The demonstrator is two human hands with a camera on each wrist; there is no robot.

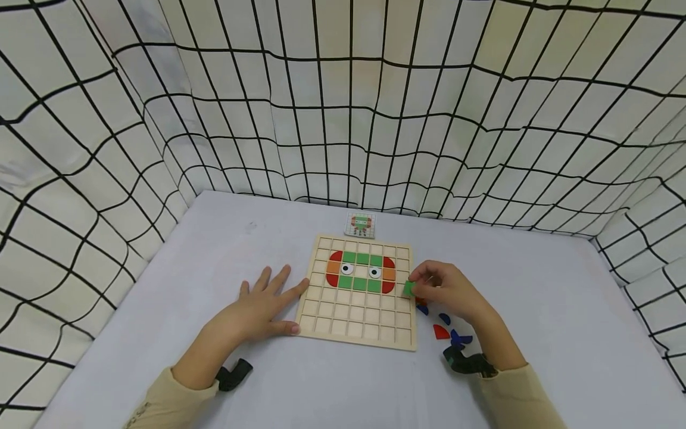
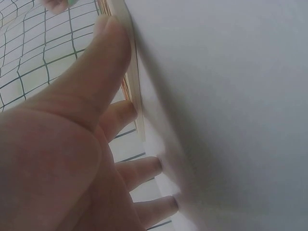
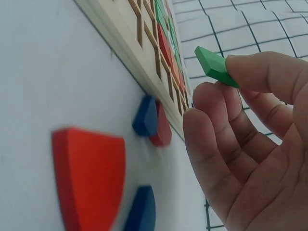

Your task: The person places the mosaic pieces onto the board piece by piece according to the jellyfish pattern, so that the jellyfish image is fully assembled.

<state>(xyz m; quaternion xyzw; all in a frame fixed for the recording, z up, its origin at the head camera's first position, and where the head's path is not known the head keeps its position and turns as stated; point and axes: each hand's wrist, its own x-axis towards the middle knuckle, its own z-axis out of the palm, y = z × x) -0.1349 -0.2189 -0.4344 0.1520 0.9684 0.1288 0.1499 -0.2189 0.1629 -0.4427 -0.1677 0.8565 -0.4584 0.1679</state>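
Note:
A wooden grid board (image 1: 356,313) lies on the white table, its upper cells filled with green, red and orange tiles and two eye tiles (image 1: 347,269). My right hand (image 1: 447,290) pinches a green square tile (image 3: 214,66) between thumb and finger, just over the board's right edge. On the other side, my left hand (image 1: 262,307) lies with spread, straight fingers; its thumb and index finger touch the board's left edge. In the left wrist view the thumb (image 2: 103,62) presses along that edge.
Behind the board lies a small picture card (image 1: 361,225) with a similar figure. Loose pieces lie right of the board, among them a red quarter-round piece (image 1: 441,332) and several blue ones (image 1: 460,339). Black netting (image 1: 343,107) over white cloth surrounds the table's back and sides.

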